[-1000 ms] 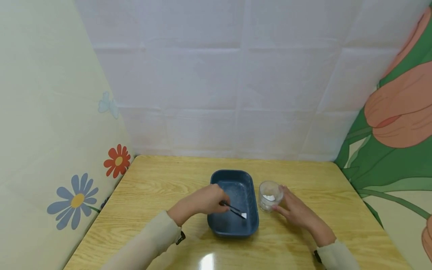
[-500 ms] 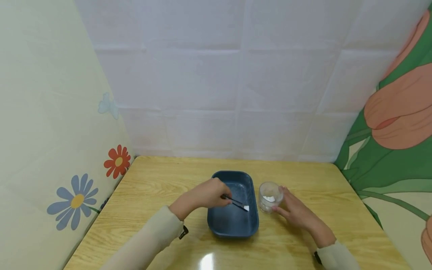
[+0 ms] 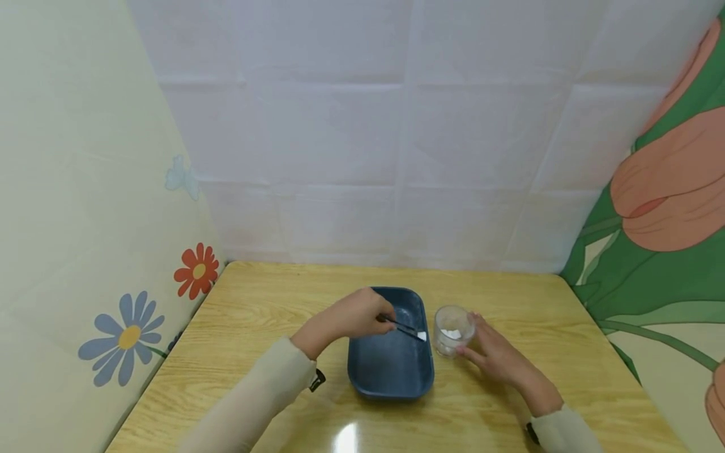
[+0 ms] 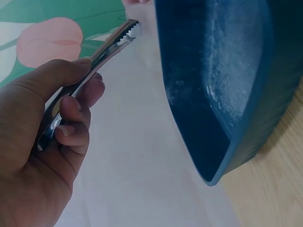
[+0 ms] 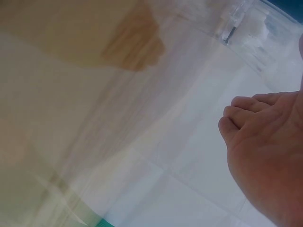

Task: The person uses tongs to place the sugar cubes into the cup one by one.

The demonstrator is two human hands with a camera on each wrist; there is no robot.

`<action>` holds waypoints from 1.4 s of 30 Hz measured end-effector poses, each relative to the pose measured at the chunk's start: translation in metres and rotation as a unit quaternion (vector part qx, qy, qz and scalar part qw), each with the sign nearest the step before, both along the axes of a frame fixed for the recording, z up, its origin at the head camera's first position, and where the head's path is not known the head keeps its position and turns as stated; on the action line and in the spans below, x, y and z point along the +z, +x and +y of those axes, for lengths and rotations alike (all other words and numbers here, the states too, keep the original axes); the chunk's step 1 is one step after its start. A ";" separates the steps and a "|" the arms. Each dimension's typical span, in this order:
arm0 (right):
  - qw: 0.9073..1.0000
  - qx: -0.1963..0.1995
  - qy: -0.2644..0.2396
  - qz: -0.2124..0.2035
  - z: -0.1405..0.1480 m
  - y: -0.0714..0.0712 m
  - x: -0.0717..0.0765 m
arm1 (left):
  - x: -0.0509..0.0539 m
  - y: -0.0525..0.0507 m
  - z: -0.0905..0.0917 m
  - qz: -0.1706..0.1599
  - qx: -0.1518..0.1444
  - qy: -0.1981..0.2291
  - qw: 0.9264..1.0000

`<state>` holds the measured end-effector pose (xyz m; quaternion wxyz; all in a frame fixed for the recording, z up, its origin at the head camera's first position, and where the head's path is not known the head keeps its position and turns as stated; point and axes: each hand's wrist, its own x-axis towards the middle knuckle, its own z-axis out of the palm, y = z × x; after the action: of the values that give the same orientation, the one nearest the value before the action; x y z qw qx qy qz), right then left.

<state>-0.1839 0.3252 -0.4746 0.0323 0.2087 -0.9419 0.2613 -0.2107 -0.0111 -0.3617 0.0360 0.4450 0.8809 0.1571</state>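
Observation:
My left hand (image 3: 359, 314) grips small metal tongs (image 3: 408, 330) above the dark blue rectangular dish (image 3: 391, 377). Their tips pinch a small white block (image 3: 421, 336) near the dish's right rim. In the left wrist view the tongs (image 4: 106, 47) show serrated ends, with the thumb and curled fingers around the handle. Just right of the dish stands a clear glass (image 3: 444, 349) with white pieces (image 3: 451, 334) in it. My right hand (image 3: 501, 355) holds the glass from its right side, thumb in front. The right wrist view catches only part of the glass (image 5: 251, 35).
A wood-grain table (image 3: 272, 289) lies under everything. Behind it hangs a creased white sheet (image 3: 340, 138). Flower-printed cloths stand at the left (image 3: 130, 189) and right (image 3: 668, 251).
My left hand has moved away from me and slightly right, carrying the tongs and white block toward the dish's right rim. The right hand and glass stay in place.

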 end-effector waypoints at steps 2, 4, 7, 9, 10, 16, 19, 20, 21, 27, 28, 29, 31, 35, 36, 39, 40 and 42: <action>1.000 0.001 -0.001 0.002 0.000 0.000 -0.001 | 0.002 -0.002 0.002 -0.002 0.006 -0.001 1.000; 1.000 0.000 -0.001 0.003 -0.001 0.000 -0.001 | 0.004 -0.004 0.003 -0.004 0.010 -0.001 1.000; 1.000 0.001 -0.001 0.004 -0.001 0.000 -0.001 | 0.006 -0.007 0.006 -0.006 0.014 0.001 1.000; 1.000 0.001 -0.001 0.006 -0.001 0.000 -0.001 | 0.007 -0.009 0.007 -0.007 0.014 0.004 1.000; 1.000 0.001 -0.002 0.005 -0.002 -0.001 -0.001 | 0.008 -0.009 0.008 -0.007 0.014 0.005 1.000; 1.000 0.002 -0.006 0.006 -0.001 -0.001 -0.001 | 0.011 -0.015 0.014 -0.002 0.015 0.009 1.000; 1.000 0.002 -0.005 0.008 -0.001 -0.002 -0.002 | 0.011 -0.017 0.016 -0.008 0.018 0.009 1.000; 1.000 0.001 -0.004 0.009 -0.001 -0.001 -0.002 | 0.011 -0.018 0.017 -0.011 0.020 0.009 1.000; 1.000 0.001 -0.004 0.009 -0.001 -0.001 -0.002 | 0.011 -0.018 0.017 -0.015 0.021 0.010 1.000; 1.000 0.001 -0.010 0.003 -0.002 0.000 -0.002 | 0.011 -0.021 0.023 -0.025 0.024 0.019 0.999; 1.000 0.001 -0.009 0.003 -0.002 0.000 -0.001 | 0.011 -0.022 0.025 -0.026 0.024 0.019 0.999; 1.000 0.001 -0.009 0.002 -0.002 0.000 -0.001 | 0.011 -0.023 0.026 -0.026 0.023 0.021 0.999; 1.000 0.000 -0.007 0.002 -0.002 0.000 -0.001 | 0.010 -0.025 0.030 -0.031 0.023 0.024 0.999; 1.000 -0.001 -0.009 -0.002 -0.002 0.000 0.000 | 0.009 -0.029 0.039 -0.023 0.018 0.019 0.999; 1.000 0.000 -0.010 -0.003 -0.002 0.000 0.000 | 0.009 -0.030 0.041 -0.022 0.015 0.017 1.000; 1.000 0.002 -0.013 -0.004 -0.002 0.001 0.001 | 0.007 -0.032 0.047 -0.013 0.008 0.011 1.000; 1.000 0.002 -0.013 -0.005 -0.002 0.001 0.001 | 0.006 -0.033 0.049 -0.013 0.007 0.011 1.000; 1.000 0.002 -0.015 -0.005 -0.001 0.001 0.002 | 0.004 -0.034 0.052 -0.015 0.006 0.011 1.000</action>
<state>-0.1831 0.3237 -0.4729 0.0301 0.2091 -0.9374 0.2767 -0.2444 0.0409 -0.3573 0.0433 0.4374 0.8814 0.1732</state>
